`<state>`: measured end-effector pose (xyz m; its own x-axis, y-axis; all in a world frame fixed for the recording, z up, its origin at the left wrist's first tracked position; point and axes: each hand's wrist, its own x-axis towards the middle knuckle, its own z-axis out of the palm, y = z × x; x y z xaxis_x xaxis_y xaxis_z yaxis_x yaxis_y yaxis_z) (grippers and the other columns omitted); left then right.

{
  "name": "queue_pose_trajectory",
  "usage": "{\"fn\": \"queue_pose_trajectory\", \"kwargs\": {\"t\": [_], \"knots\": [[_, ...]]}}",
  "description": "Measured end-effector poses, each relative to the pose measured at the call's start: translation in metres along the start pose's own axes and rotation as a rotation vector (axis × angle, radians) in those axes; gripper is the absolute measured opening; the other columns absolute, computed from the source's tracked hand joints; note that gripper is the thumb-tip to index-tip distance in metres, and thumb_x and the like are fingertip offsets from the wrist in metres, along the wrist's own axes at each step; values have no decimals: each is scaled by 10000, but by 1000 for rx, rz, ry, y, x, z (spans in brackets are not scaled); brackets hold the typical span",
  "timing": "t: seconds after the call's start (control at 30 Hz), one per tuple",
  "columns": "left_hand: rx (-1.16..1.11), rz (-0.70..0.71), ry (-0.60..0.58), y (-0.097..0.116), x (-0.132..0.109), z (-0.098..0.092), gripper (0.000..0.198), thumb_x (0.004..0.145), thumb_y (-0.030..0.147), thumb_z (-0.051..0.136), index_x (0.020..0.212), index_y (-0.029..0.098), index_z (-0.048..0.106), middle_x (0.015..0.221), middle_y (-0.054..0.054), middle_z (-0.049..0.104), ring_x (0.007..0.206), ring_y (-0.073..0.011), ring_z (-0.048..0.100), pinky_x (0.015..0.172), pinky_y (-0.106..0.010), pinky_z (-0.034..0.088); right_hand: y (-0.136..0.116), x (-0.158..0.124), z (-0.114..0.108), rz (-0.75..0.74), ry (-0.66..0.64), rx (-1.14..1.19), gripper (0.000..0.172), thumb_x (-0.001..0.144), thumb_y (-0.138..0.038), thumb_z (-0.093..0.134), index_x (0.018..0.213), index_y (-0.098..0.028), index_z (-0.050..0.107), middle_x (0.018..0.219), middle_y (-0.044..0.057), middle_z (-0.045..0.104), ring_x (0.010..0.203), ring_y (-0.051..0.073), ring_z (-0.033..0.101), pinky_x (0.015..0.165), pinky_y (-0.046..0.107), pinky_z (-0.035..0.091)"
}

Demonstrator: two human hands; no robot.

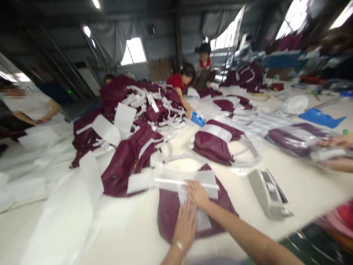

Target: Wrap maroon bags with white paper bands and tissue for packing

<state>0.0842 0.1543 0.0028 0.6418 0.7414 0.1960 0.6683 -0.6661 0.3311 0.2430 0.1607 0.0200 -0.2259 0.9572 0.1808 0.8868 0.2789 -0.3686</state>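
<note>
Left hand [185,225] lies flat, fingers extended and empty, on the maroon bag [167,215] by the near edge of the bench [311,187], seemingly to keep bag and pale sheet [204,221] from sliding. Right hand [198,195] is just beyond, touching the pale layers near a white strip [162,180]; blur, so can't tell if its fingers pinch anything. Bag lies flat, probably for a firm surface under the palms. Grey tape dispenser [266,195] sits right of it toward the near edge, likely for easy reach. Farther in, a second bag [211,145] lies with its pale-wrapped handle spread, maybe to avoid creasing. Near the right edge, a co-worker's hands [338,141] are at a plastic-covered bag [292,138]. Bag pile [118,167] fills mid-bench; beyond, a person in red [173,80] reaches to a blue dispenser [198,119].
</note>
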Motion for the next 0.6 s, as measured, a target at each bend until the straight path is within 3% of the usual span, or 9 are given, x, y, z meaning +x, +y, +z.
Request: {"fn": "queue_pose_trajectory", "kwargs": {"t": [0.07,0.13,0.23,0.4,0.5,0.6], "knots": [[-15,4,-55,25,-46,8,518,967,298,437,1471,219,345,1573,-122,281,1461,-281,237,1163,-513,295,1,5,-6,20,-123,-17,491,849,-149,517,1332,-226,571,1450,114,488,1292,266,461,1086,474,331],[11,29,-55,33,-63,13,520,972,270,408,1479,190,325,1581,-132,255,1480,-283,168,1174,-534,271,7,14,-9,17,-180,-18,532,858,-124,501,1382,-221,512,1457,102,484,1292,252,460,1083,444,333],[48,57,-9,29,-61,19,505,972,262,400,1467,176,343,1575,-136,272,1482,-279,155,1176,-529,278,13,26,-14,59,-220,-20,669,853,-112,531,1489,-194,340,1378,120,561,1213,236,538,1035,391,392],[54,69,21,25,-57,18,518,967,252,407,1475,188,327,1580,-120,264,1485,-270,143,1184,-525,268,8,27,-33,19,-187,-79,423,922,-155,464,1334,-173,560,1315,95,620,1173,233,574,1002,349,426],[46,61,18,27,-59,17,520,970,259,400,1479,192,320,1584,-115,255,1487,-268,137,1187,-518,264,1,14,-46,20,-100,-126,417,949,-161,413,1343,-162,550,1306,98,624,1156,231,577,995,350,423],[41,59,17,28,-59,19,514,971,261,392,1476,186,328,1586,-117,250,1488,-267,128,1194,-519,246,-4,-3,-51,8,-163,-148,377,947,-154,422,1276,-161,604,1229,109,664,1101,232,591,958,350,430]]}}
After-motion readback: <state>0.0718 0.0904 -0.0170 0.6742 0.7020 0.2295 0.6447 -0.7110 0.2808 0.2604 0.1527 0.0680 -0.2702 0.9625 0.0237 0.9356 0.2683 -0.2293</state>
